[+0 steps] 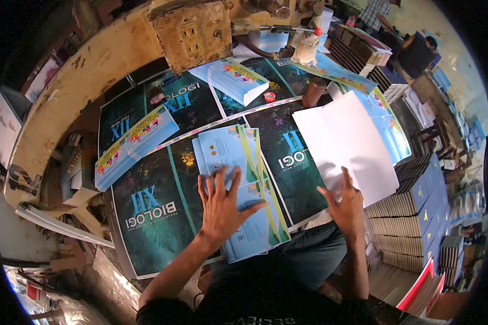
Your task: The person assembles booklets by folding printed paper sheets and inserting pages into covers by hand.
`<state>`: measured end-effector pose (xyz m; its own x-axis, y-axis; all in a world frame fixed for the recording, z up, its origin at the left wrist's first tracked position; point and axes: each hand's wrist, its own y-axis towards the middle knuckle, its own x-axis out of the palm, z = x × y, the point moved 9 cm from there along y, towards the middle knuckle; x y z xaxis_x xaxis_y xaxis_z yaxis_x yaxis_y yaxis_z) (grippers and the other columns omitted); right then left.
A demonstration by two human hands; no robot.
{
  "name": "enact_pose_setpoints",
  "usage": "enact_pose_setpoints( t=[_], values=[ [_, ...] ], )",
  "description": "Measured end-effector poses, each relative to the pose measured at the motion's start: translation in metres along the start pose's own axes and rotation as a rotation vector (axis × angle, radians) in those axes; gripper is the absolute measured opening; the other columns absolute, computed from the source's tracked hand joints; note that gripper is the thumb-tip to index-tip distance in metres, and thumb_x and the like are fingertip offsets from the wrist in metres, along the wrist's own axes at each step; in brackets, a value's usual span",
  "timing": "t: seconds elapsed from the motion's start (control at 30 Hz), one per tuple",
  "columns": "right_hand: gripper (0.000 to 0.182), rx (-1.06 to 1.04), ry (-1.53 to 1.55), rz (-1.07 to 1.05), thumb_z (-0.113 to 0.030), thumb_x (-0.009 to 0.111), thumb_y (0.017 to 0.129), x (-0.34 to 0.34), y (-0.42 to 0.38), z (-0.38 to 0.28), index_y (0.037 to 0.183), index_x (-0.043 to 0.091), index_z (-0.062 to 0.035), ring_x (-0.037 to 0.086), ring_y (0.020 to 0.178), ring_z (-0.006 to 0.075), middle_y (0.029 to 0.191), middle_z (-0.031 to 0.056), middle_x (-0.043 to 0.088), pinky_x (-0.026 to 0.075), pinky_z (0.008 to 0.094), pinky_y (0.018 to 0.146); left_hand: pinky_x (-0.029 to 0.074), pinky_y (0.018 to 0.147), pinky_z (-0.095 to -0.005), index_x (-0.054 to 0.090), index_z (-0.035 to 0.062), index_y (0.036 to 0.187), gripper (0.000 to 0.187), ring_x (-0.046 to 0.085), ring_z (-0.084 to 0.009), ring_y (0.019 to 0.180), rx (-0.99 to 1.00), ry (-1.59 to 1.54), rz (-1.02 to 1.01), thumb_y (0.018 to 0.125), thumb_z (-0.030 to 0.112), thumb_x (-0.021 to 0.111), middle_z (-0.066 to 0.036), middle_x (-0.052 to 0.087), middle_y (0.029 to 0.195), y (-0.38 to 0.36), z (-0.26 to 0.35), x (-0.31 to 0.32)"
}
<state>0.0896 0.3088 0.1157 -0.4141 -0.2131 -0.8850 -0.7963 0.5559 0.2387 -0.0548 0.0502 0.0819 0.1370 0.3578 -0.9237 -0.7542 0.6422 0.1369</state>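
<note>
My left hand [220,208] is over a small pile of light blue printed cover sheets [249,233], with its fingers spread and slightly bent. Whether the fingertips press on the top sheet is hard to see. At the lower left edge of a white paper stack [344,135] is my right hand [346,208], its thumb and fingers apart and casting shadows on the paper. Neither hand grips anything. Beneath both piles lie large dark green printed sheets [157,238] marked "BIOLOGI XII".
Blue covers lie in piles at the left [135,146] and at the back [233,81]. A brown cylinder [313,93] and a small red round item [269,97] are beyond the paper. A yellow machine frame [54,92] curves around the left; tall book stacks [401,227] stand right.
</note>
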Motion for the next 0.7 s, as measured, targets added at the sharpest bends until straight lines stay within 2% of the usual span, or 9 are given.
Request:
enact_pose_setpoints(
  t=[0.03, 0.13, 0.23, 0.3, 0.37, 0.43, 0.47, 0.53, 0.7],
  values=[
    [0.053, 0.004, -0.003, -0.001, -0.03, 0.068, 0.098, -0.006, 0.003, 0.001, 0.136, 0.054, 0.0042, 0.068, 0.107, 0.0442, 0.12, 0.0343, 0.065, 0.054, 0.0547, 0.088, 0.005, 0.12, -0.0701, 0.031, -0.0083, 0.155, 0.108, 0.011, -0.0454, 0.156, -0.011, 0.055, -0.062, 0.088, 0.07, 0.063, -0.031, 0.017, 0.165, -0.004, -0.001, 0.011],
    [0.036, -0.013, 0.178, -0.125, 0.0, 0.054, 0.097, -0.023, 0.008, -0.009, 0.133, 0.054, 0.0041, 0.071, 0.077, 0.0447, 0.087, 0.0312, 0.069, 0.055, 0.0512, 0.068, 0.003, 0.117, -0.0743, 0.03, -0.0086, 0.156, 0.104, 0.011, -0.0482, 0.155, 0.054, 0.121, -0.068, 0.091, 0.068, 0.058, -0.034, 0.017, 0.164, -0.024, 0.02, 0.013],
    [0.039, -0.007, 0.119, -0.114, 0.007, 0.051, 0.091, -0.048, 0.003, -0.05, 0.129, 0.057, -0.0006, 0.069, 0.078, 0.0479, 0.085, 0.0306, 0.068, 0.055, 0.0521, 0.068, 0.001, 0.113, -0.079, 0.023, -0.0113, 0.157, 0.101, 0.01, -0.0511, 0.154, 0.129, 0.117, 0.003, 0.097, 0.065, 0.051, -0.039, 0.016, 0.162, -0.023, 0.035, 0.006],
    [0.017, 0.047, 0.402, -0.111, -0.002, 0.055, 0.099, -0.055, 0.003, -0.076, 0.114, 0.062, 0.0001, 0.074, 0.077, 0.0329, 0.086, 0.0264, 0.07, 0.055, 0.0446, 0.065, -0.001, 0.114, -0.0782, 0.016, -0.0119, 0.158, 0.105, 0.005, -0.0506, 0.155, 0.072, 0.114, -0.058, 0.097, 0.066, 0.05, -0.039, 0.013, 0.163, -0.021, 0.029, 0.013],
    [0.014, -0.079, 0.594, -0.087, -0.009, 0.061, 0.101, -0.048, -0.002, -0.091, 0.111, 0.064, -0.0003, 0.07, 0.071, 0.0183, 0.078, 0.017, 0.069, 0.052, 0.0342, 0.06, -0.003, 0.114, -0.0775, 0.006, -0.0105, 0.16, 0.109, 0.001, -0.0517, 0.155, 0.039, 0.067, -0.087, 0.096, 0.066, 0.05, -0.04, 0.007, 0.164, -0.019, 0.022, 0.011],
    [0.016, -0.15, 0.717, -0.127, -0.014, 0.066, 0.1, -0.022, -0.012, -0.093, 0.109, 0.066, -0.0013, 0.06, 0.065, 0.0111, 0.072, 0.0056, 0.065, 0.047, 0.0265, 0.058, -0.003, 0.114, -0.0759, -0.003, -0.0083, 0.16, 0.112, -0.002, -0.0534, 0.154, 0.028, -0.408, 0.021, 0.096, 0.064, 0.053, -0.039, -0.002, 0.165, -0.017, 0.015, -0.009],
    [0.019, -0.011, 0.943, -0.104, -0.02, 0.069, 0.1, 0.025, -0.021, -0.074, 0.103, 0.068, -0.0021, 0.053, 0.063, 0.0067, 0.07, -0.0019, 0.058, 0.043, 0.0233, 0.057, -0.002, 0.115, -0.0744, -0.009, -0.0074, 0.16, 0.106, -0.005, -0.0541, 0.154, -0.003, -0.544, 0.068, 0.1, 0.056, 0.052, -0.038, -0.008, 0.165, -0.014, 0.015, -0.022],
    [0.024, 0.193, 1.01, -0.416, -0.026, 0.075, 0.095, 0.072, -0.039, -0.073, 0.097, 0.067, -0.0031, 0.053, 0.059, 0.0066, 0.072, -0.0014, 0.063, 0.042, 0.0238, 0.053, -0.001, 0.116, -0.0736, -0.007, -0.0074, 0.16, 0.102, -0.005, -0.0542, 0.154, -0.014, -0.471, 0.059, 0.101, 0.053, 0.051, -0.038, -0.008, 0.165, -0.012, 0.023, -0.033],
    [0.031, -0.003, 0.753, -0.355, -0.019, 0.078, 0.092, 0.071, -0.027, -0.064, 0.11, 0.06, -0.0008, 0.063, 0.057, 0.0171, 0.068, 0.0057, 0.068, 0.047, 0.0269, 0.055, 0.002, 0.12, -0.0687, 0.014, -0.0128, 0.158, 0.089, 0.008, -0.0544, 0.154, 0.069, 0.035, 0.038, 0.103, 0.049, 0.048, -0.041, 0.009, 0.163, -0.013, 0.021, 0.006]
  ],
)
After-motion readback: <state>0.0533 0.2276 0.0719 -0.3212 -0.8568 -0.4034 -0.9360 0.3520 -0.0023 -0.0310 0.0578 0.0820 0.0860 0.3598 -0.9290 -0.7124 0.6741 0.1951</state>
